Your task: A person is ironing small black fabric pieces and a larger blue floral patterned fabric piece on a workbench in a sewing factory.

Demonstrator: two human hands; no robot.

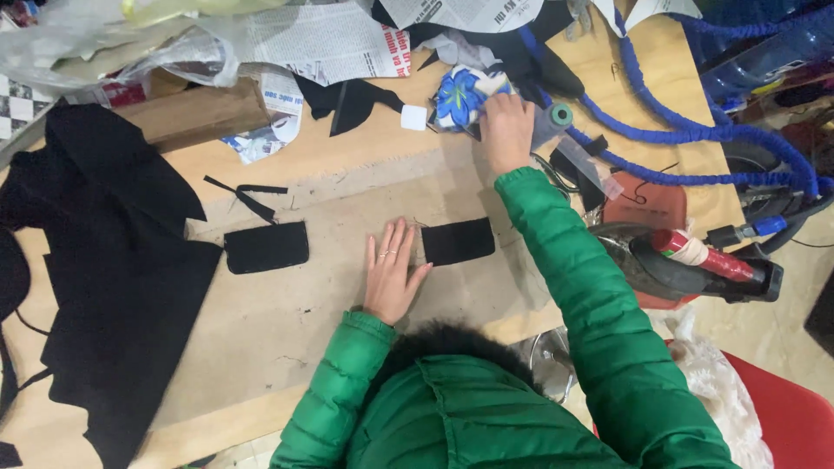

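blue-flowered white packet (460, 95) at table's far edge

The left hand (393, 271) lies flat, palm down, fingers stretched and close together, with rings on two of them. The right arm, in a green padded sleeve, reaches far forward; the right hand (506, 130) is curled, knuckles up, fingers bent in a grip.

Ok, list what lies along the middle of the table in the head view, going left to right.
Large black fabric → small black fabric piece → left hand flat on the table → second black piece → green sleeve → iron with red-and-white handle.
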